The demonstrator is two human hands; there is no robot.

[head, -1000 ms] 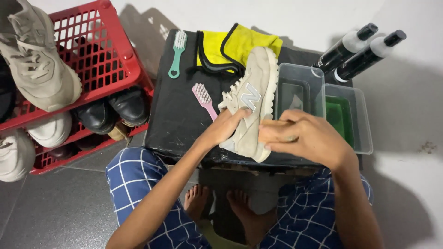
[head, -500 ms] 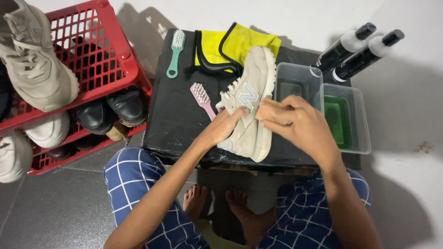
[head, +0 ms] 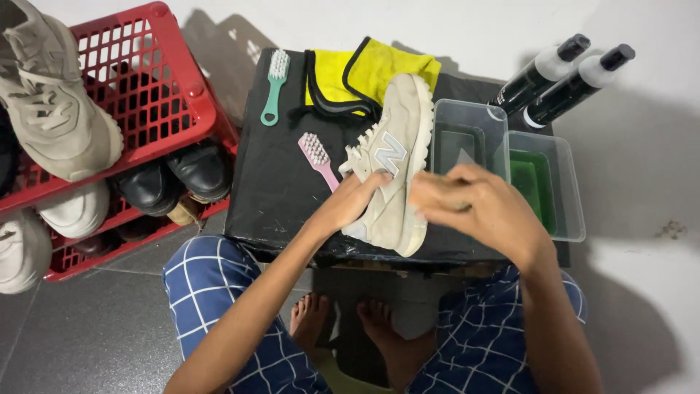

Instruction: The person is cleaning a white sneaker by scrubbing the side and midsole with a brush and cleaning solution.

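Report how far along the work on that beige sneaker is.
Set out: a pink brush, a green brush and a yellow cloth lie unused. In hand: the left hand steadies the beige sneaker, the right hand blurred beside it. Left: more shoes wait in the red rack.
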